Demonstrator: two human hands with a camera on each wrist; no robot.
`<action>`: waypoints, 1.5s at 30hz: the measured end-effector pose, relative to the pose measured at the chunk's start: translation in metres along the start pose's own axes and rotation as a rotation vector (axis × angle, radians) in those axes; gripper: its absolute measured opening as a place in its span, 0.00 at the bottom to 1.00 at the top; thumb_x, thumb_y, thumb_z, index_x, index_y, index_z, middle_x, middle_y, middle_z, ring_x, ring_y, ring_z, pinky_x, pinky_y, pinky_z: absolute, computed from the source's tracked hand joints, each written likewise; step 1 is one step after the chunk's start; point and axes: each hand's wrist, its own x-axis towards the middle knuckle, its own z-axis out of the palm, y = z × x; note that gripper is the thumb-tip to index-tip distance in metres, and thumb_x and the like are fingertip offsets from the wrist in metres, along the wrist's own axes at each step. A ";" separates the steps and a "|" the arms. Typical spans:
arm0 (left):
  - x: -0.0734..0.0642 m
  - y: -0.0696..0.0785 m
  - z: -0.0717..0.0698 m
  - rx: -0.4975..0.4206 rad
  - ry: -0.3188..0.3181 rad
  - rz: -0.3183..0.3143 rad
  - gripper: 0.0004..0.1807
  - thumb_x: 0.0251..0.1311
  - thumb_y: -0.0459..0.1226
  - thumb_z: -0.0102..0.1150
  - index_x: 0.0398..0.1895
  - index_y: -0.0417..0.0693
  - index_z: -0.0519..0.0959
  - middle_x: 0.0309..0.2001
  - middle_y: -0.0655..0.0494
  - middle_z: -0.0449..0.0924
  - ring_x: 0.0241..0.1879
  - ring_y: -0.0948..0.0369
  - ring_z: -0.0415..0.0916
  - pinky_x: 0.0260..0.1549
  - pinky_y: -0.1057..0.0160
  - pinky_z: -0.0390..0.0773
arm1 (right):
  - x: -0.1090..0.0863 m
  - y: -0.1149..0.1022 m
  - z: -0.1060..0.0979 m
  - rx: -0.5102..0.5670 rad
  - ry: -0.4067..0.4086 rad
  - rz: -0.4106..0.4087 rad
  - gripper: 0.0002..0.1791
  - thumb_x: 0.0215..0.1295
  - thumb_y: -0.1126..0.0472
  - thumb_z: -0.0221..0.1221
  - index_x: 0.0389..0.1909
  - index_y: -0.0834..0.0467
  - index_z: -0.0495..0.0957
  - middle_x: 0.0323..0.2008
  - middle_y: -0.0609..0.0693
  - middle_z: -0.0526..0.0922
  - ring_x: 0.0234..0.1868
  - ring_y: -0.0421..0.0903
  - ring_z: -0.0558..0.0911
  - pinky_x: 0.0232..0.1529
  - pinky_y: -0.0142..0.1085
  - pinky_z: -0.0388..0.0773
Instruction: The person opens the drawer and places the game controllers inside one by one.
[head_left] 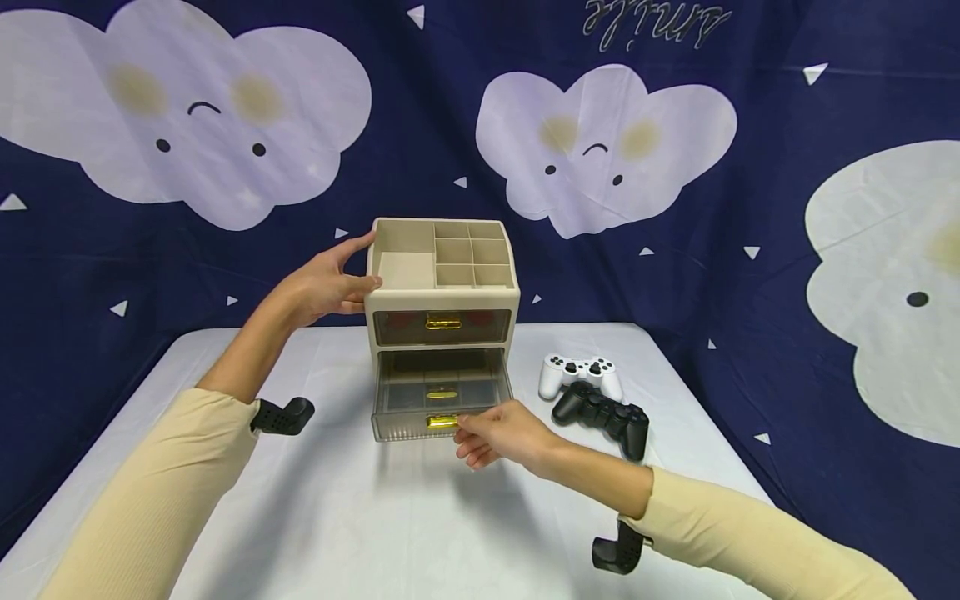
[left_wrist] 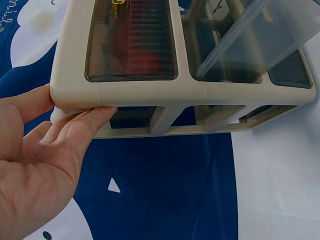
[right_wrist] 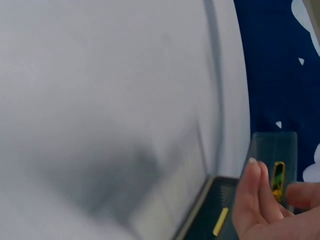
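A cream desktop drawer organizer (head_left: 442,346) stands on the table with divided open compartments on top. Its middle drawer (head_left: 408,427), clear and ribbed, is pulled out and looks bare inside; the upper drawer (head_left: 397,328) is closed, with something red showing through its front in the left wrist view. My right hand (head_left: 506,433) pinches the gold handle (head_left: 441,422) of the pulled-out drawer at its right end. At the organizer's upper left, my left hand (head_left: 326,283) holds the side, thumb at the top edge and fingers along the side wall (left_wrist: 135,131).
Right of the organizer lie a white game controller (head_left: 581,375) and a black game controller (head_left: 602,414), the black one partly over the white. A white cloth covers the table (head_left: 360,533). Behind hangs a dark blue curtain (head_left: 420,108) with cloud prints.
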 end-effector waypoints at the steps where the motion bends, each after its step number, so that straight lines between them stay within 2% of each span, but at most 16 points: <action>1: 0.000 0.000 0.000 0.000 0.000 0.001 0.47 0.75 0.35 0.55 0.83 0.70 0.37 0.75 0.37 0.59 0.64 0.42 0.74 0.64 0.45 0.75 | -0.001 -0.002 -0.002 -0.022 -0.018 0.008 0.19 0.74 0.58 0.58 0.41 0.74 0.84 0.29 0.57 0.89 0.25 0.41 0.85 0.35 0.37 0.87; 8: 0.000 0.000 0.000 -0.004 0.004 -0.005 0.47 0.75 0.34 0.55 0.83 0.71 0.37 0.74 0.37 0.60 0.64 0.43 0.74 0.64 0.45 0.76 | -0.003 -0.019 -0.026 -0.140 -0.153 0.046 0.19 0.74 0.56 0.58 0.41 0.71 0.85 0.27 0.53 0.87 0.25 0.41 0.84 0.33 0.37 0.87; 14: 0.002 -0.001 0.000 -0.011 0.002 -0.006 0.47 0.74 0.34 0.55 0.83 0.71 0.37 0.74 0.37 0.59 0.64 0.43 0.74 0.64 0.46 0.76 | -0.005 -0.036 -0.050 -0.185 -0.149 0.008 0.18 0.71 0.58 0.60 0.45 0.71 0.84 0.28 0.53 0.87 0.28 0.43 0.84 0.34 0.37 0.86; 19: 0.002 -0.001 0.000 -0.008 0.003 -0.007 0.47 0.74 0.35 0.55 0.83 0.72 0.37 0.75 0.38 0.58 0.64 0.43 0.74 0.64 0.46 0.76 | -0.005 -0.046 -0.073 -0.234 -0.041 -0.029 0.19 0.68 0.58 0.63 0.50 0.69 0.83 0.37 0.58 0.87 0.34 0.47 0.86 0.40 0.39 0.87; 23: 0.002 -0.001 0.000 -0.005 0.005 -0.006 0.47 0.74 0.35 0.55 0.83 0.72 0.37 0.75 0.38 0.58 0.64 0.43 0.75 0.64 0.46 0.76 | -0.003 -0.045 -0.094 -0.252 0.069 -0.043 0.21 0.68 0.57 0.62 0.56 0.66 0.81 0.44 0.58 0.87 0.38 0.46 0.85 0.45 0.39 0.86; 29: 0.002 0.000 0.000 -0.011 -0.003 -0.002 0.47 0.75 0.35 0.55 0.83 0.71 0.37 0.75 0.38 0.58 0.64 0.43 0.74 0.65 0.45 0.75 | -0.003 -0.031 -0.124 -0.245 0.186 -0.025 0.24 0.66 0.55 0.65 0.60 0.62 0.80 0.55 0.57 0.85 0.44 0.47 0.84 0.51 0.40 0.85; 33: 0.002 0.000 0.000 -0.017 -0.005 -0.002 0.47 0.75 0.35 0.55 0.83 0.71 0.37 0.75 0.38 0.59 0.64 0.43 0.74 0.65 0.45 0.75 | -0.005 -0.020 -0.142 -0.261 0.261 -0.003 0.28 0.64 0.51 0.68 0.61 0.59 0.79 0.56 0.55 0.84 0.46 0.47 0.83 0.54 0.41 0.83; 37: 0.001 0.000 0.000 -0.020 -0.006 -0.001 0.47 0.75 0.34 0.55 0.83 0.70 0.37 0.75 0.37 0.58 0.65 0.43 0.73 0.65 0.45 0.74 | -0.007 -0.007 -0.161 -0.279 0.316 -0.001 0.32 0.63 0.50 0.69 0.64 0.61 0.76 0.58 0.57 0.82 0.49 0.49 0.82 0.57 0.43 0.81; 45: 0.001 -0.001 0.000 -0.021 -0.004 -0.002 0.48 0.75 0.34 0.55 0.83 0.71 0.36 0.75 0.37 0.58 0.65 0.43 0.73 0.65 0.45 0.75 | -0.016 0.017 -0.184 -0.397 0.423 0.033 0.38 0.61 0.44 0.70 0.67 0.60 0.74 0.69 0.63 0.72 0.57 0.59 0.81 0.60 0.50 0.77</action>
